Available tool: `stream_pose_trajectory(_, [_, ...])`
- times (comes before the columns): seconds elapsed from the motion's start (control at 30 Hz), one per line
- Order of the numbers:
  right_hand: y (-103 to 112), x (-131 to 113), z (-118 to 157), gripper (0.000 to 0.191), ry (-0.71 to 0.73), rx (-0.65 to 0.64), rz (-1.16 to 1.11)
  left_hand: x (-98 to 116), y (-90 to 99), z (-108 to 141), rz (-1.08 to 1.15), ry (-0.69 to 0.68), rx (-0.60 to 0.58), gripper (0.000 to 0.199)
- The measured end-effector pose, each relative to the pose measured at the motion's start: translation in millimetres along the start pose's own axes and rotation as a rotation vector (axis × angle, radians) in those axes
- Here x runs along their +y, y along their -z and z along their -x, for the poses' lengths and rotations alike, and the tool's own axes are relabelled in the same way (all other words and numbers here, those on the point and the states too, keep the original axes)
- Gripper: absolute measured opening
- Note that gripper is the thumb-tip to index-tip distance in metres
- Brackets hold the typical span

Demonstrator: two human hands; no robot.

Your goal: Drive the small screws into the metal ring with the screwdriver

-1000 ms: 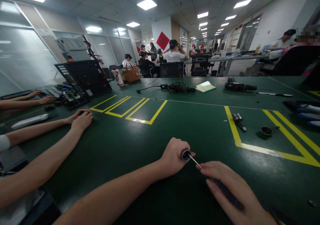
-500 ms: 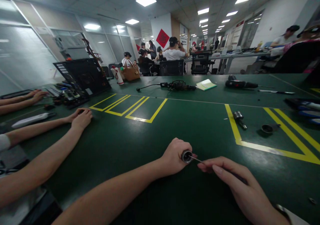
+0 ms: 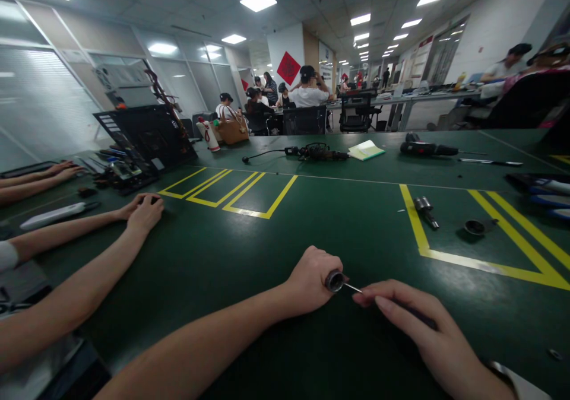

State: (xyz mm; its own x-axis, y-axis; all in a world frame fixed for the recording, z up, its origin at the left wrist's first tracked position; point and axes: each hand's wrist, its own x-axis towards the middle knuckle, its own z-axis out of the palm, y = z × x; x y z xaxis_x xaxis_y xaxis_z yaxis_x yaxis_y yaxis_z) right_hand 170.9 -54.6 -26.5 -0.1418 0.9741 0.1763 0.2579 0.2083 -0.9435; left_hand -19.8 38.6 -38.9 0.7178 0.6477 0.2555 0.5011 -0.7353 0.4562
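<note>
My left hand (image 3: 314,278) is closed around a hollow metal cylinder (image 3: 335,281), its open end turned toward the right. Between the thumb and fingers of my right hand (image 3: 418,320) is a thin-shafted tool (image 3: 353,288), whose slim metal shaft reaches to the cylinder's mouth. The tip is hidden at the rim, so I cannot tell how deep it sits. Part of a dark handle seems to show under my right palm. To the right, inside yellow tape lines, lie a stepped metal part (image 3: 426,212) and a cup-shaped metal part (image 3: 475,227).
A power drill (image 3: 427,147), a pen-like rod (image 3: 490,162), a notepad (image 3: 366,150) and a cabled black device (image 3: 318,152) lie along the back of the green table (image 3: 214,263). At left are a co-worker's hands (image 3: 145,210) and a white tool (image 3: 56,215). A small ring (image 3: 554,354) lies at right.
The cylinder has turned slightly in my left hand, its mouth now facing a little more to the right. The tool's shaft has shifted slightly with it; my right hand has barely moved.
</note>
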Motion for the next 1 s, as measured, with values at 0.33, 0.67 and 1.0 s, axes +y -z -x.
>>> stream_pose_trajectory(0.33, [-1,2,2,0.024,0.0,0.065,-0.062,-1,0.1,-2,0.033,0.05,0.008,0.016])
stream_pose_trajectory(0.67, [0,2,2,0.025,-0.008,0.01,-0.059,-1,0.2,-1,0.047,0.044,0.031,0.021])
stream_pose_trajectory(1.0, [-1,4,4,0.025,-0.04,0.045,-0.115,-3,-1.3,-1,0.094,0.052,0.058,0.022])
